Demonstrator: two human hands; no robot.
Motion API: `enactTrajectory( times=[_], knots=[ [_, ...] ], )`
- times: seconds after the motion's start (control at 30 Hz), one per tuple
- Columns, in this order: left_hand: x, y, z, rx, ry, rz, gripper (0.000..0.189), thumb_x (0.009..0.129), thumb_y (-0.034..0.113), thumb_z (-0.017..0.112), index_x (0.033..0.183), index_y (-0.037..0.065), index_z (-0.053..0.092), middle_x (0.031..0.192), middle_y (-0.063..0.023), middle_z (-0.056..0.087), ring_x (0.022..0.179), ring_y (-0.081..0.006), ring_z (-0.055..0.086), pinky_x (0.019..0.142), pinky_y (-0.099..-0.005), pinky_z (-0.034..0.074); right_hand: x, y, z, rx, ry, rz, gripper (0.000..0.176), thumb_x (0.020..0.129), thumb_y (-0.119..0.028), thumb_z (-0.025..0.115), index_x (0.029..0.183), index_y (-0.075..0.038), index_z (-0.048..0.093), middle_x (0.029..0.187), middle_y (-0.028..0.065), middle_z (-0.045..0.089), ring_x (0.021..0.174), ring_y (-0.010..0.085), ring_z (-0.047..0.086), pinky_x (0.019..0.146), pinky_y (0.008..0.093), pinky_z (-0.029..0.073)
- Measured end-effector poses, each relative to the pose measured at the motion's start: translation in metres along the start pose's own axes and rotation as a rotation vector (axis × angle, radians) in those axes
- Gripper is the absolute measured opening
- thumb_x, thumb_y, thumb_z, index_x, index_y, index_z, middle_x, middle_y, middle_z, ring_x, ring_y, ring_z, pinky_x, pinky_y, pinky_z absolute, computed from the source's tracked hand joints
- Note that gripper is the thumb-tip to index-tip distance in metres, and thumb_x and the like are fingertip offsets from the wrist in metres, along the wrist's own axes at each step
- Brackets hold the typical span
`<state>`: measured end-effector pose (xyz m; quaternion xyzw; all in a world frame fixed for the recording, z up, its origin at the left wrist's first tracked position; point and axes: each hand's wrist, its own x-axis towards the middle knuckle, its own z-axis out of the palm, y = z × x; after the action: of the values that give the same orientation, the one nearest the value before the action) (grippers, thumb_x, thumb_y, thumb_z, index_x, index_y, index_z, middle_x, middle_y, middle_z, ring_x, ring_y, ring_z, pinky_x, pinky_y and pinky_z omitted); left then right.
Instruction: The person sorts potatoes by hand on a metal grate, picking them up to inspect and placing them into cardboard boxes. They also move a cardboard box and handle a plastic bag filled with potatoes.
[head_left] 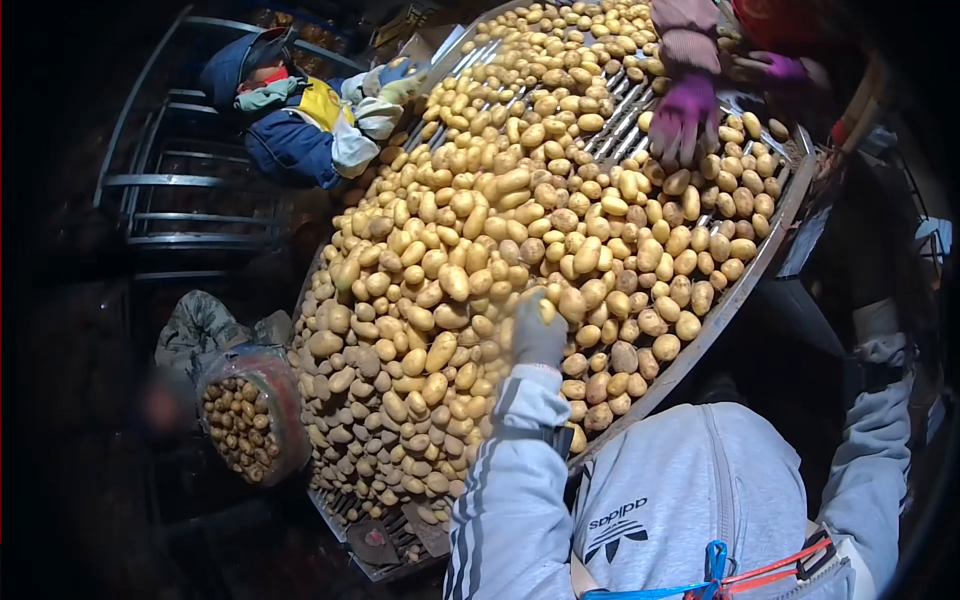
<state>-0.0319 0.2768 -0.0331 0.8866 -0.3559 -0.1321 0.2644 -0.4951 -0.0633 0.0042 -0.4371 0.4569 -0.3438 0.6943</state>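
My left hand [540, 335], in a grey glove, is over the heap of potatoes [455, 280] on the sorting table. Its fingers are curled around a yellow potato [547, 311], and other potatoes lie close on every side. My right hand [876, 318] is away to the right, beyond the table's edge, near a pale box-like panel [805, 243]. A grey glove shows there, but its fingers are lost in shadow, so whatever it may hold is hidden. Smaller, dustier potatoes [355, 425] lie toward the lower left of the heap.
A raised rim [715, 330] borders the slatted table [625, 120]. Across it, a co-worker's purple gloves [685, 115] touch potatoes. Another person in a blue jacket [290, 145] works at the upper left, beside metal rails [190, 180]. A filled potato bag [245, 425] stands at left.
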Motion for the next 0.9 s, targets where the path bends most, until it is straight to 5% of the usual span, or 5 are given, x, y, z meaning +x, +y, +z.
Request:
enactTrajectory(
  times=[0.13,0.23,0.47,0.73,0.9],
  knots=[
    [-0.01,0.022,-0.05,-0.014,-0.169,0.093,0.052,0.086,0.025,0.081,0.13,0.002,0.066,0.127,-0.0196,0.062,0.122,-0.0334,0.06,0.109,-0.0396,0.048,-0.009,0.027,0.073,0.02,-0.213,0.082,0.031,0.107,-0.027,0.059,0.121,-0.002,0.07,0.102,0.0042,0.072,0.073,0.0102,0.065,0.063,0.0236,0.053],
    [0.031,0.027,-0.095,-0.071,0.201,-0.009,0.049,0.088,0.02,0.078,0.129,-0.004,0.065,0.129,-0.0203,0.062,0.121,-0.0328,0.061,0.107,-0.0409,0.049,-0.025,0.036,0.14,-0.106,-0.289,0.209,0.033,0.106,-0.027,0.061,0.124,0.0,0.069,0.1,0.0036,0.072,0.075,0.0087,0.065,0.066,0.0222,0.053],
    [0.094,-0.028,-0.095,0.386,0.183,-0.024,0.055,0.086,0.031,0.071,0.138,0.015,0.065,0.142,-0.0182,0.06,0.128,-0.042,0.057,0.109,-0.0478,0.048,-0.057,0.061,0.228,-0.087,-0.547,0.396,0.035,0.104,-0.028,0.064,0.123,0.0,0.072,0.103,0.0055,0.076,0.08,0.0106,0.07,0.07,0.0239,0.057],
    [-0.004,0.013,-0.024,-0.74,0.066,0.01,0.05,0.093,0.013,0.076,0.138,-0.001,0.06,0.134,-0.0157,0.062,0.124,-0.0259,0.062,0.11,-0.0366,0.049,-0.092,0.081,0.288,0.081,-0.759,0.739,0.038,0.108,-0.031,0.057,0.129,-0.002,0.069,0.108,0.008,0.074,0.088,0.0193,0.073,0.075,0.0322,0.062],
    [-0.079,0.049,-0.033,-0.457,-0.168,0.168,0.043,0.098,0.016,0.074,0.137,0.001,0.063,0.129,-0.012,0.067,0.12,-0.0247,0.064,0.105,-0.0346,0.05,-0.098,0.124,0.315,0.147,-0.92,0.776,0.058,0.104,-0.05,0.061,0.139,-0.003,0.056,0.114,0.0151,0.07,0.08,0.0284,0.072,0.07,0.0393,0.061]
  ],
)
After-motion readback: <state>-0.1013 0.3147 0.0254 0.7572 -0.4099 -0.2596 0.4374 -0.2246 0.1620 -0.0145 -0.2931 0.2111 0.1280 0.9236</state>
